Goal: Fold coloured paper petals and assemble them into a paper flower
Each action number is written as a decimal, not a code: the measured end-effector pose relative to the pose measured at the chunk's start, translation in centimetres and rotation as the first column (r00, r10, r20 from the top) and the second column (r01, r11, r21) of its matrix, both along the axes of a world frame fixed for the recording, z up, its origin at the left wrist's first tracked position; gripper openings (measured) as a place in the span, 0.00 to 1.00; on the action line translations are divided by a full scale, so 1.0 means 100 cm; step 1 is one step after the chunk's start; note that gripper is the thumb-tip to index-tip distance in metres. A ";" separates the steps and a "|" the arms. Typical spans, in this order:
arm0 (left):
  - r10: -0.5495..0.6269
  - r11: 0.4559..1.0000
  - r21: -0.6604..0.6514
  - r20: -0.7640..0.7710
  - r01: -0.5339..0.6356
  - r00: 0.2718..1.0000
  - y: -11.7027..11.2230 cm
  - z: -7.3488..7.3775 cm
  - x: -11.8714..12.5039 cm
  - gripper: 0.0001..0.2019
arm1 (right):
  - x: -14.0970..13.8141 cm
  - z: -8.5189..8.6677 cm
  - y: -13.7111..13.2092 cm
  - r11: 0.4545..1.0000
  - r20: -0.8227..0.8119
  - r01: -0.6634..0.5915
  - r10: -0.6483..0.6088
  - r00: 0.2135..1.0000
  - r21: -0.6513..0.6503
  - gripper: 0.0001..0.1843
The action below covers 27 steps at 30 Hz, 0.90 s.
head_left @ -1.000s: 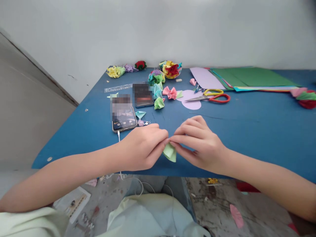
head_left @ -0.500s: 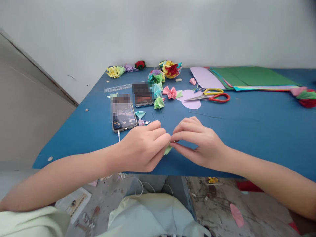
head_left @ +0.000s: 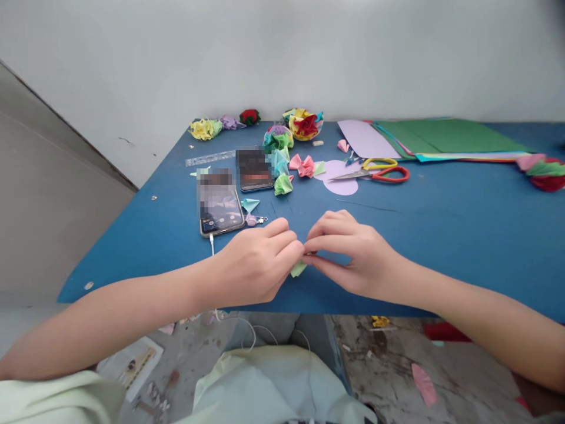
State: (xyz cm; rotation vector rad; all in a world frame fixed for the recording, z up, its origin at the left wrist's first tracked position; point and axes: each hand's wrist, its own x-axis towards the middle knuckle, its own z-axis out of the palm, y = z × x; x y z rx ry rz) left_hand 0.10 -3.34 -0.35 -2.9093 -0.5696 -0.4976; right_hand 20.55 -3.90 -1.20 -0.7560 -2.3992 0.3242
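A small piece of light green paper shows between my two hands, just above the front of the blue table. My left hand is closed on it, with the fingers curled and most of the paper hidden behind them. My right hand pinches at the paper's upper end with thumb and forefinger, its fingertips meeting those of the left. Beyond the hands lie a phone with a white cable, a purple charm and a folded teal paper piece.
Scissors lie on purple round-lobed paper. Folded pink and green paper pieces sit near a second phone. Crumpled paper flowers, a clear ruler and green sheets are toward the back wall.
Both hands stay together at the light green paper, which has shifted very slightly. The whole view has drifted a little; nothing on the table has visibly moved.
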 end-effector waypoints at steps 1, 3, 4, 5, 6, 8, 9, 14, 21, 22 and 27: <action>-0.001 1.000 -0.001 -0.001 0.001 1.000 0.000 0.000 0.001 0.10 | 0.000 0.000 0.000 1.000 0.007 -0.005 0.005 1.000 -0.005 0.03; -0.006 1.000 -0.001 0.002 0.006 1.000 -0.001 -0.001 0.001 0.10 | 0.001 0.000 0.000 1.000 0.011 -0.011 0.011 1.000 -0.002 0.04; -0.008 1.000 0.000 0.006 0.008 1.000 -0.001 -0.001 0.002 0.10 | 0.001 0.000 0.000 1.000 0.011 -0.013 0.013 1.000 0.005 0.04; -0.011 1.000 -0.002 0.008 0.011 1.000 -0.002 -0.001 0.002 0.10 | 0.001 0.001 0.000 1.000 0.011 -0.015 0.015 1.000 0.011 0.04; -0.013 1.000 -0.005 0.011 0.013 1.000 -0.002 -0.002 0.002 0.09 | 0.001 0.001 0.000 1.000 0.012 -0.020 0.019 1.000 0.012 0.05; -0.010 1.000 -0.021 0.018 0.010 1.000 -0.003 -0.003 0.001 0.09 | 0.001 0.002 0.000 1.000 0.010 -0.026 0.027 1.000 -0.008 0.05; -0.005 0.999 -0.032 0.023 0.006 1.000 -0.003 -0.004 0.001 0.09 | 0.002 0.002 0.001 0.999 0.008 -0.029 0.030 1.000 -0.026 0.05; 0.010 0.996 -0.094 0.056 -0.005 0.998 -0.005 -0.005 0.002 0.09 | 0.002 0.001 0.003 0.996 -0.020 -0.034 0.032 0.999 -0.078 0.04; 0.000 0.989 -0.149 0.095 0.014 0.995 -0.006 -0.003 0.001 0.08 | 0.001 0.004 0.004 0.968 -0.095 -0.069 0.047 0.994 -0.241 0.03; -0.003 0.987 -0.158 0.102 0.019 0.995 -0.007 -0.003 0.001 0.08 | 0.001 0.005 0.004 0.963 -0.100 -0.069 0.044 0.994 -0.260 0.03; 0.018 0.968 -0.250 0.156 0.022 0.988 -0.006 -0.003 0.002 0.06 | 0.001 0.006 0.004 0.960 -0.106 -0.042 0.013 0.994 -0.277 0.03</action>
